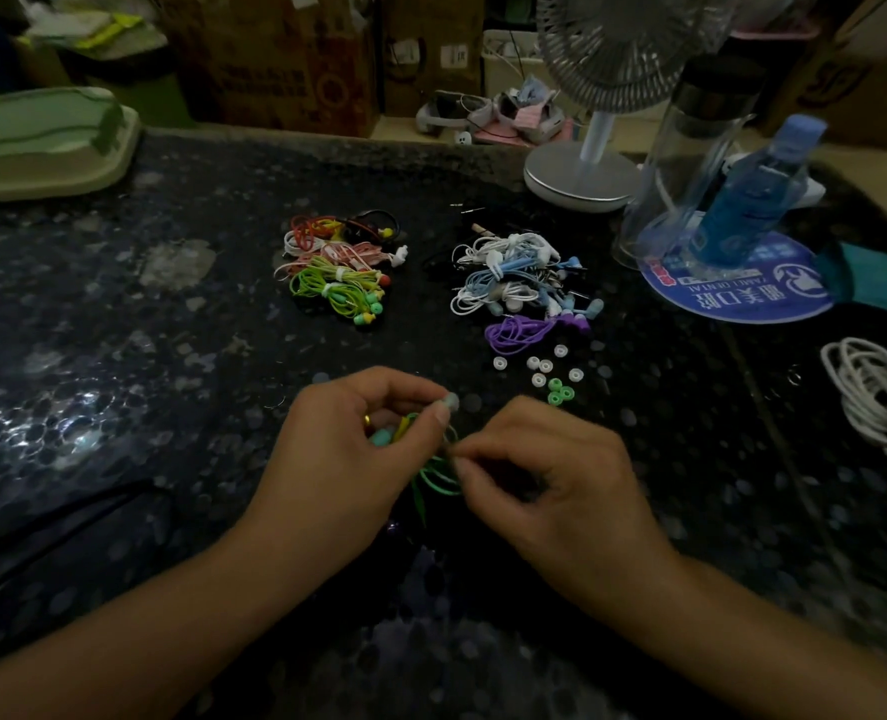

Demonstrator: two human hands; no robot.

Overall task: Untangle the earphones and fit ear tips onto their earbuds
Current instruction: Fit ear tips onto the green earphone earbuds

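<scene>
2 hands are on the job over the dark speckled stone tabletop (119,314), and all else lies beyond the grip. Far off to the right and past my fingers stand the grey pedestal fan (581,174) and the clear plastic bottle with blue liquid (742,200); to the right lies a loose white cable coil (878,397). Straight ahead sit 2 heaps: the warm-coloured bundled earphones (340,267) left of the grip and the white, blue and purple bundled earphones (519,283) right of it. Just beyond my right knuckles lie the loose white and green silicone ear tips (553,379).

My left hand (347,459) is curled round the green-corded earphone (436,475), its teal earbud (381,437) showing by my palm. My right hand (550,480) pinches the cord, fingertips closed on it, right beside my left thumb.

To do this well, I should hold the bundle steady in the left and draw 1 loop free at a time with the right, never yanking, then keep the bud pinned while seating a tip.

Blur hides my right fingertips, so I cannot tell whether they hold a tie or only cord. The second bud is not visible, and whether the teal bud already wears a tip is unclear in this dim light.
</scene>
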